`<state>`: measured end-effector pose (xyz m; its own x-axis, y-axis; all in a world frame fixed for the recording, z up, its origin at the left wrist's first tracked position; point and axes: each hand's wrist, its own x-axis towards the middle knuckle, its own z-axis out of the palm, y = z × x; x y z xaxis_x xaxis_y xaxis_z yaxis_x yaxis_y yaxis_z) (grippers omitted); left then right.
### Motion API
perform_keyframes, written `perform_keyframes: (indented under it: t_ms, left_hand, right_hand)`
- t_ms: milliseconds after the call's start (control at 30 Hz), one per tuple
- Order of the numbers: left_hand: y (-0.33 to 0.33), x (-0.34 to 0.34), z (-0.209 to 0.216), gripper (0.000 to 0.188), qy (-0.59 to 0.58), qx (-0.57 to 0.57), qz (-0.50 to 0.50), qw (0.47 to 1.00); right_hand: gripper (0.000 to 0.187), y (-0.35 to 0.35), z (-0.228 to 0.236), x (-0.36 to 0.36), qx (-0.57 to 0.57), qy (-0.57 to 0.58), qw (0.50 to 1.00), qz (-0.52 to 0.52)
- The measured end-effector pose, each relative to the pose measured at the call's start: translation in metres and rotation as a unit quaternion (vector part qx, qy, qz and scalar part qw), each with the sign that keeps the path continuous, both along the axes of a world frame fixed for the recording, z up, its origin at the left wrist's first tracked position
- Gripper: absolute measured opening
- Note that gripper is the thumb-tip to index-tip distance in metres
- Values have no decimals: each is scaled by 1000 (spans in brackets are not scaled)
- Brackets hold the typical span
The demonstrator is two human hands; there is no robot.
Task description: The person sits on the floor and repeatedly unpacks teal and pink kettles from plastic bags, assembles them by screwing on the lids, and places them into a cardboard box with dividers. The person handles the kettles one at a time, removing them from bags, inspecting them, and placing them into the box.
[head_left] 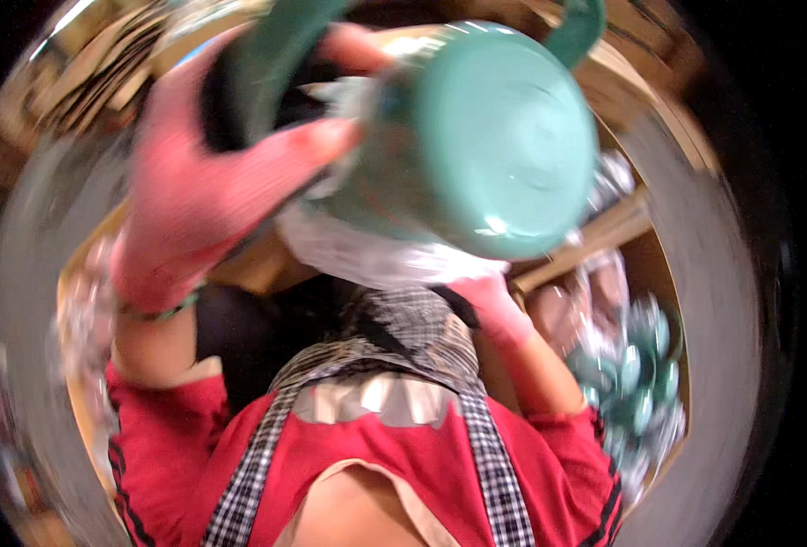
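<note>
Green mug (513,137) is pinched at one end by my left fingers (353,46), body just right of them, plastic wrap (367,255) below meeting my right hand (496,305), finger state can't tell; slick plastic or one-sided hold could let it twist free.

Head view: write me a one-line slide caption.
Gloved left hand grips a green vessel, base toward the camera, with clear plastic and the gloved right hand close by.
</note>
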<state>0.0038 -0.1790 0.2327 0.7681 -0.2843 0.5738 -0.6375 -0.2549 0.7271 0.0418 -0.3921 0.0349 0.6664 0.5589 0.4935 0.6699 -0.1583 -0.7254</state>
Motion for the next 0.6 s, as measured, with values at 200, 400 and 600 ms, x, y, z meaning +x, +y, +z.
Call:
perform_keyframes:
  t_ms: [200, 400, 600]
  left_hand:
    - [33, -48, -44, 22, -122, -67, 261, 955]
    - [18, -98, -113, 17, -253, 190, 226, 921]
    - [75, -125, -136, 38, -121, 95, 196, 968]
  right_hand:
    - [19, 39, -15, -19, -160, -20, 979, 125]
    - [20, 44, -65, -25, -238, 178, 946, 126]
    - [21, 66, -90, -5, -290, 227, 922, 116]
